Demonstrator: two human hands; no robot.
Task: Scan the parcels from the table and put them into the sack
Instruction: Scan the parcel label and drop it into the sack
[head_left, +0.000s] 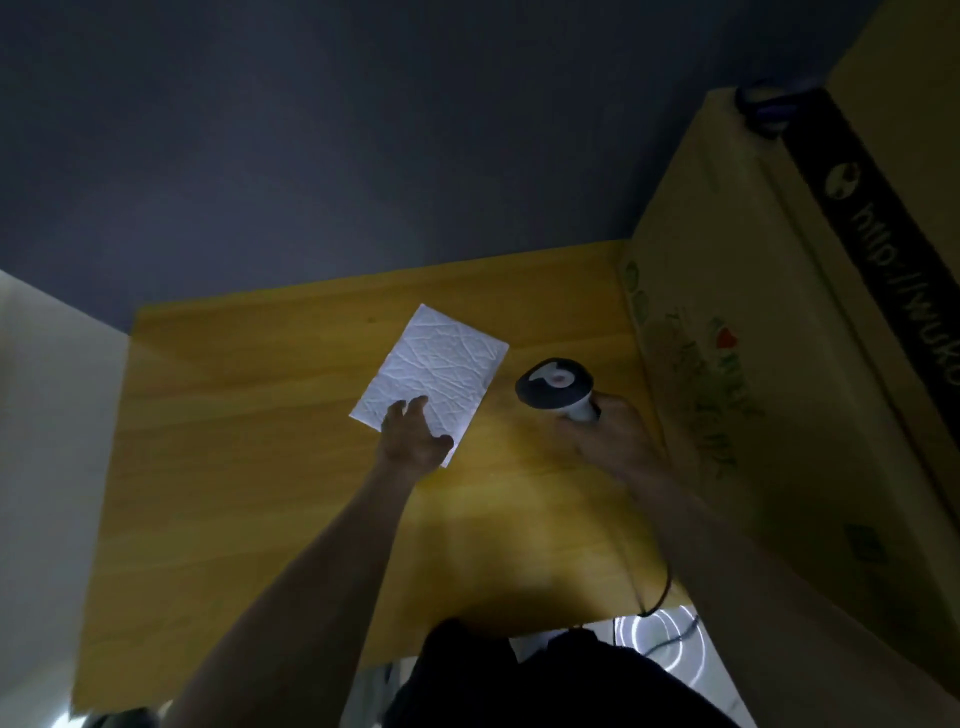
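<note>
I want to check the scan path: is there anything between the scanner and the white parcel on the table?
Nothing visible. The scanner, held in the right hand, sits just right of the parcel, with only bare table between. The left hand rests on the parcel's near corner.

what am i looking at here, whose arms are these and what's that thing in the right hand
There is no machine here: one picture, taken by a wide-angle camera worn on a person's head, looking down at their own arms. A yellow wooden table fills the middle. On it lies a white, wrinkled flat parcel. The left hand rests on the parcel's near corner, fingers spread. The right hand holds a handheld barcode scanner by its grip, head aimed toward the parcel; its cable runs off the table's near edge. Large cardboard boxes stand at the right. No sack is in view.
</note>
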